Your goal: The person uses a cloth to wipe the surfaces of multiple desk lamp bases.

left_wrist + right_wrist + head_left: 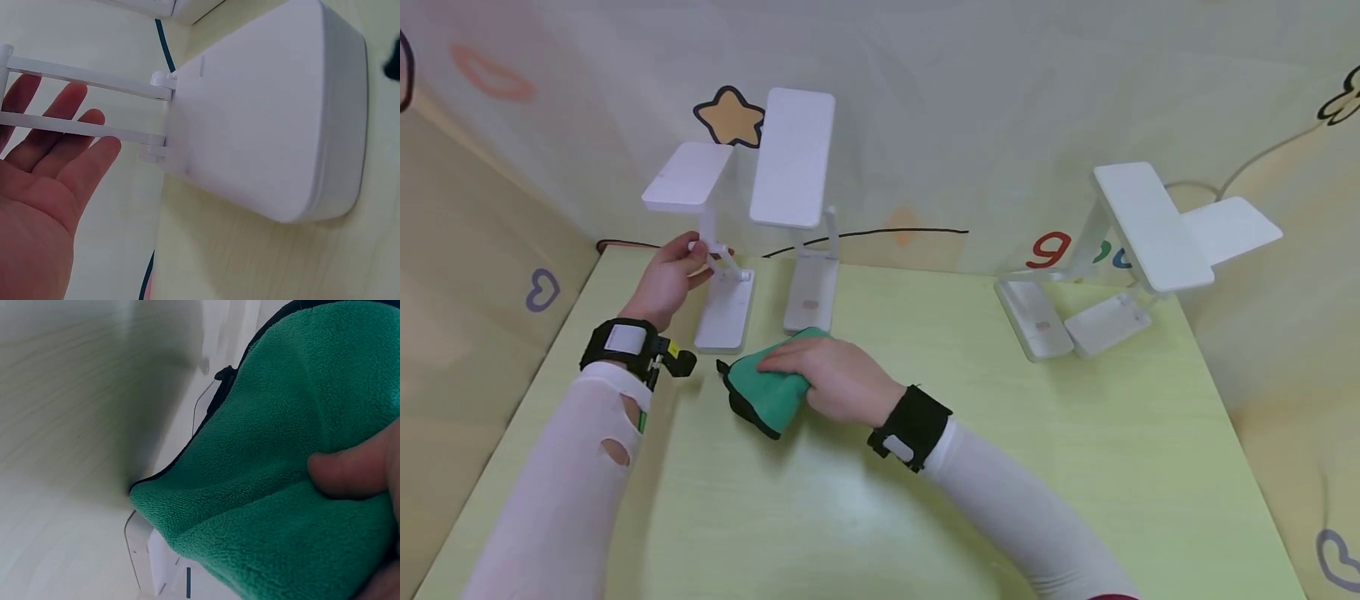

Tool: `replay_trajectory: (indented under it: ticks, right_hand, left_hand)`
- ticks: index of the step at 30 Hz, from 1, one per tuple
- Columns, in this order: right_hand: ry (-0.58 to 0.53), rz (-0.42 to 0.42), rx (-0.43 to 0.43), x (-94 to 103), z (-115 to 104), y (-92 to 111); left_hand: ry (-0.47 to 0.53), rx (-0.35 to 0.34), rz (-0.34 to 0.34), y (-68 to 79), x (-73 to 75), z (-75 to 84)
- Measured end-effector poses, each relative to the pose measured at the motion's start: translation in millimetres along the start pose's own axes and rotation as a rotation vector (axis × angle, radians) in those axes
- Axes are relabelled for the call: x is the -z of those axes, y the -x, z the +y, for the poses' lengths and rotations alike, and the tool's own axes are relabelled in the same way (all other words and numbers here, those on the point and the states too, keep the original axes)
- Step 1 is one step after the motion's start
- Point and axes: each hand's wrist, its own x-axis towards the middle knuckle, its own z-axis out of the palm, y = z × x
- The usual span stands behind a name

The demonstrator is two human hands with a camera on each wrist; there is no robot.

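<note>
My left hand grips the thin two-bar arm of a white folding phone stand at the table's far left. In the left wrist view the fingers pass behind the bars, and the thumb lies by the nearer bar; the thick white base rests on the table. A green cloth with black edging is held in my right hand, just in front of the stands. The thumb presses into its folds in the right wrist view. Behind the cloth is a second white phone stand, taller and upright.
Two more white phone stands, one nearer and one behind it, stand close together at the back right. A printed curtain hangs behind the pale green table and along both sides. A thin cable runs against it at right.
</note>
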Motion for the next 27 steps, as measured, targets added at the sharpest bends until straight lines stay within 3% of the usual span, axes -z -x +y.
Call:
replay_trajectory:
  ticks: [5,9,11,14,16,19,22,25,27]
  right_hand:
    - [0.003,0.021,-0.033,3.9,4,3]
    - [-0.009,0.050,-0.077,13.1,10,11]
    - [-0.018,0.075,-0.099,19.9,14,17]
    - [-0.022,0.128,-0.139,30.4,22,27]
    - [-0.020,0.165,-0.179,37.4,27,34]
    - [-0.004,0.211,-0.252,46.8,32,40]
    - [0.027,0.250,-0.321,53.8,33,42]
    - [0.083,0.289,-0.369,56.9,32,39]
    - [0.127,0.309,-0.407,56.6,31,36]
  left_hand:
    - [-0.033,-0.029,0.071,0.7,2.9,-3.3]
    - [-0.132,-0.094,0.228,12.4,4.4,-3.0]
    - [-0.184,-0.163,0.354,23.3,1.1,-0.9]
    - [-0.208,-0.319,0.537,43.6,-10.3,3.5]
    - [-0.217,-0.449,0.595,56.8,-22.2,7.1]
    - [-0.264,-0.652,0.553,72.9,-47.8,17.0]
    - [-0.374,-0.813,0.420,84.3,-83.0,32.2]
    - [-0.512,-0.881,0.248,91.2,-118.3,47.2]
    - [-0.610,-0.859,0.139,91.9,-138.8,53.7]
